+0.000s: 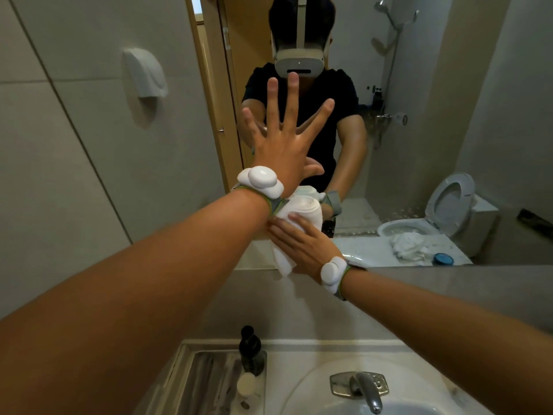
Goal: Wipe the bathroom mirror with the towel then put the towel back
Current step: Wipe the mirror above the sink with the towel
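The right hand [302, 241] presses the white towel [294, 223] flat against the lower part of the mirror [419, 145], just above the sink [314, 384]. The left hand [287, 139] rests higher on the mirror, fingers spread and holding nothing. Wiping seems under way (I judge); returning the towel is left.

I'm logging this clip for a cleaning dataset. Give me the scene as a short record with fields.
left hand: open, fingers spread, flat against the mirror
right hand: pressing the white towel to the lower mirror
wrists: white trackers on both
below: faucet, sink, dark pump bottle
task stage: wiping; towel not yet returned
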A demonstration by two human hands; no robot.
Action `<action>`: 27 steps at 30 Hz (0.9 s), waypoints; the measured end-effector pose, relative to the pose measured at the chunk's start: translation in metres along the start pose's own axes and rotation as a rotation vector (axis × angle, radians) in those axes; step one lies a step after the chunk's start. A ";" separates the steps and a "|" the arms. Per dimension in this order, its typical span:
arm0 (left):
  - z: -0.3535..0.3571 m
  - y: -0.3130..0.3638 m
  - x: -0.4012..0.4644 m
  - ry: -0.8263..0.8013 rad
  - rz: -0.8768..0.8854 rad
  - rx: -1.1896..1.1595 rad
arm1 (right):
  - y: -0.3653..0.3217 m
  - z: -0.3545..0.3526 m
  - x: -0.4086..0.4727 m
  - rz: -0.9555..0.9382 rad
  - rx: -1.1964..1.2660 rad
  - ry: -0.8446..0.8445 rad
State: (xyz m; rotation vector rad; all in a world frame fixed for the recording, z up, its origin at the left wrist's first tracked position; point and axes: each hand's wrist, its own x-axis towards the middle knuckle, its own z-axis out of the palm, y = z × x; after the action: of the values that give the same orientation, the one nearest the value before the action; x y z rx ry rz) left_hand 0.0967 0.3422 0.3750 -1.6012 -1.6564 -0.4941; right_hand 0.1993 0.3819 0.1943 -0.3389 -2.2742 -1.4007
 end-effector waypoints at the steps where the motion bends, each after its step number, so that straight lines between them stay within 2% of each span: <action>1: 0.001 0.000 0.000 0.007 0.000 -0.002 | -0.001 0.001 0.000 0.018 0.063 -0.004; 6: 0.000 0.002 0.000 0.011 -0.017 0.035 | -0.016 0.012 -0.006 0.095 0.280 -0.028; 10: 0.001 0.005 0.000 0.007 -0.028 0.033 | -0.029 0.019 -0.011 0.115 0.322 -0.087; 16: 0.001 0.005 0.002 -0.004 -0.038 0.043 | -0.017 0.027 -0.021 0.031 0.186 -0.031; 27: -0.006 0.007 0.001 -0.063 -0.044 0.054 | 0.014 0.027 -0.060 0.031 0.103 0.022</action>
State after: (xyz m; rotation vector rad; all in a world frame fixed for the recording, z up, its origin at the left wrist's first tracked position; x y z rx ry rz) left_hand 0.1053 0.3394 0.3782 -1.5584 -1.7409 -0.4216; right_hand 0.2512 0.4142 0.1653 -0.3221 -2.3029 -1.2612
